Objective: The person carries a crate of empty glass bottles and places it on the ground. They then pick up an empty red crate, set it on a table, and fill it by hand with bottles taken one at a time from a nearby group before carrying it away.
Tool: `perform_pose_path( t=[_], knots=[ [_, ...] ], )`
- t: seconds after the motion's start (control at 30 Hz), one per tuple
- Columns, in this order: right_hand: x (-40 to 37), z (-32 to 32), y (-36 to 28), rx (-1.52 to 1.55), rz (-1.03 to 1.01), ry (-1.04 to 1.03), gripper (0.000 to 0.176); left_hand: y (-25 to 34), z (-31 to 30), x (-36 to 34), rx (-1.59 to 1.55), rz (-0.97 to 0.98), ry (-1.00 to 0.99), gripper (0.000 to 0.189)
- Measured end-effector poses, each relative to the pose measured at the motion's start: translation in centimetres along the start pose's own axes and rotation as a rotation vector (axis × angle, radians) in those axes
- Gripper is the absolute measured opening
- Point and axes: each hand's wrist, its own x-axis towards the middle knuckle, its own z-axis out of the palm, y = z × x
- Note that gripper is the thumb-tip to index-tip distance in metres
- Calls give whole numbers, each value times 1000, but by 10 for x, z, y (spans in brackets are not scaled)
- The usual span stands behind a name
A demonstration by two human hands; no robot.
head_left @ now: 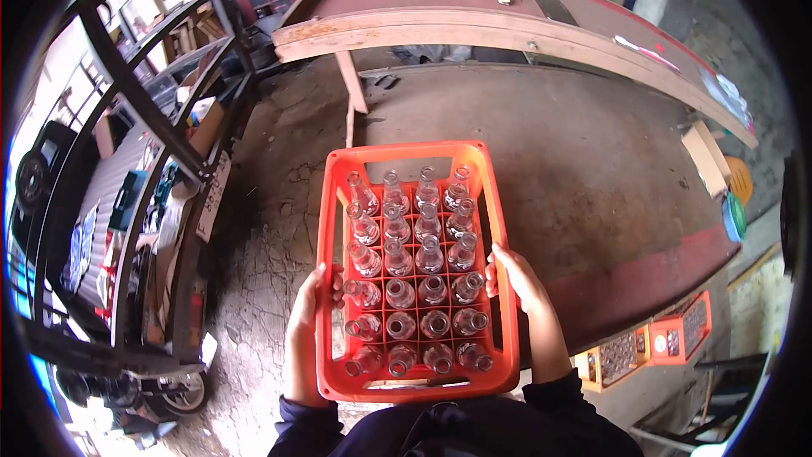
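An orange-red plastic crate [499,322] is held up in front of my body, its long sides pointing away from me. Clear empty glass bottles [398,292] stand upright in its grid, one in each compartment. My left hand [315,296] grips the left side wall, fingertips curled in through the side opening. On the opposite side, my right hand [512,275] holds the right wall, also with its fingers hooked inside. The far end of the crate overlaps the view of the brown surface [592,169] of a large wooden table.
A dark metal-framed truck bed [127,203] with mixed items stands at the left. The wooden table's raised beam [440,21] crosses the top. A cardboard box [706,156] lies at its right end. More bottle crates [622,355] sit low at the right. Cracked concrete floor [254,288] lies between.
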Motion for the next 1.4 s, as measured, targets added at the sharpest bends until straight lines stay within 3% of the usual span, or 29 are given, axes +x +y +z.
perform_pose_path(
  t=[0.13,0.2,0.4,0.57,0.67,0.9,0.93,1.1,1.23,1.4],
  knots=[
    [2,6,-1,-25,11,45,28,7,8,-6,166,-96,136,32],
    [0,13,2,-10,-76,137,31,-1,7,0,208,-22,171,23],
    [13,13,25,-363,-231,444,42,0,-1,8,394,48,119,28],
    [-7,18,15,-364,-215,427,38,1,-53,39,338,1,63,39],
    [-21,18,17,-338,-242,447,40,7,-34,29,372,14,32,45],
    [-97,3,-10,-186,-442,587,38,33,75,-16,382,159,-60,53],
    [-121,0,-21,-213,-431,602,37,37,85,-16,415,150,-79,61],
    [-193,-34,-8,-156,-561,801,42,32,161,-28,428,77,-406,63],
    [-258,-74,35,-58,-679,1009,44,-15,238,-42,439,-10,-569,67],
    [-375,-94,68,142,-562,1245,37,-104,333,-64,635,-121,-867,77]
  ],
)
